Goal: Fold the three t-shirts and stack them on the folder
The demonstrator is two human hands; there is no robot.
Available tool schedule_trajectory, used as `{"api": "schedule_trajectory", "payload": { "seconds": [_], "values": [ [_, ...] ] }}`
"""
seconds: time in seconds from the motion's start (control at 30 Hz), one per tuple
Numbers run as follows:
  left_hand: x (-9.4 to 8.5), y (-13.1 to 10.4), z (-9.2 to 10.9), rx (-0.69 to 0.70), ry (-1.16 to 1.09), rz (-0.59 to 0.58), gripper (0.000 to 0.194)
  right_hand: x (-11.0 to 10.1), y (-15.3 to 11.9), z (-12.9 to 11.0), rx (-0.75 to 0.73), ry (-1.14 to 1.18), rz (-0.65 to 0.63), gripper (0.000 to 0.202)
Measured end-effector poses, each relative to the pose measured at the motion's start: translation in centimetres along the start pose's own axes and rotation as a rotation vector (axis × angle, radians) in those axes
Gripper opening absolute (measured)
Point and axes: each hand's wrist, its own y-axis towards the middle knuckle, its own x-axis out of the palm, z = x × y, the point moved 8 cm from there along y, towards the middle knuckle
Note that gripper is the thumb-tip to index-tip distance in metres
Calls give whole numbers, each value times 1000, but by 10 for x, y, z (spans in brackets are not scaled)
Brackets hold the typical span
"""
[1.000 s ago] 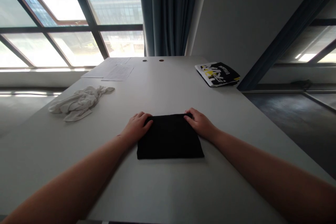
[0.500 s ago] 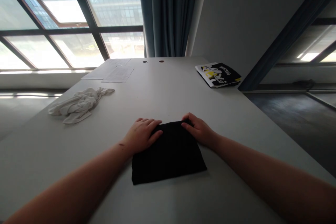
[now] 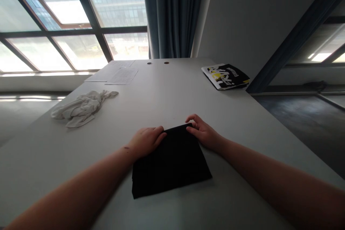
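Note:
A black folded cloth (image 3: 172, 161), perhaps a garment, lies flat on the white table (image 3: 151, 104) in front of me. My left hand (image 3: 147, 140) grips its far left corner, thumb on top and fingers curled over the edge. At the far right corner, my right hand (image 3: 202, 131) pinches the cloth under its thumb, while the index finger arches above the edge. The undersides of the cloth and some fingertips are hidden.
A crumpled white cloth (image 3: 86, 107) lies to the left. Sheets of paper (image 3: 121, 75) rest at the far left. A folded black, white and yellow printed item (image 3: 226, 76) sits at the far right edge. Behind the table hangs a blue curtain (image 3: 174, 14).
The cloth's left side has turned a little toward me, with my left hand drawn slightly nearer and its fingers closing on the corner. My right index finger has lifted somewhat.

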Motion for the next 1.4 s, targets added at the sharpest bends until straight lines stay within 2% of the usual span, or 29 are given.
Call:
{"api": "schedule_trajectory", "payload": {
  "seconds": [0.1, 0.2, 0.4, 0.47, 0.57, 0.63, 0.8, 1.2, 1.4],
  "values": [
    [-3, 0, -8, -64, -7, 29, 37, 7, -1, -1, 6, 214, -90, 66],
    [-5, 0, -19, -125, -13, 62, 37, 7, -1, -4, -22, 270, -108, 70],
    [-3, 0, -20, -58, -51, 83, 38, 15, -6, -17, -15, -77, -293, 46],
    [-3, -1, -17, -30, -61, 90, 38, 20, -10, -21, -8, -130, -366, 46],
    [-3, -2, -16, -30, -64, 95, 38, 26, -13, -21, 13, -95, -420, 59],
    [-3, -2, -16, -40, -68, 97, 38, 27, -14, -19, 11, -72, -405, 65],
    [-3, -2, -18, -64, -81, 102, 37, 26, -12, -15, -8, -77, -320, 55],
    [-6, 0, -17, -85, -126, 69, 39, 20, -12, -15, 41, -32, -272, 52],
    [-3, 0, -21, -101, -126, 95, 41, 19, -15, -12, 43, -56, -290, 52]
  ]
}}
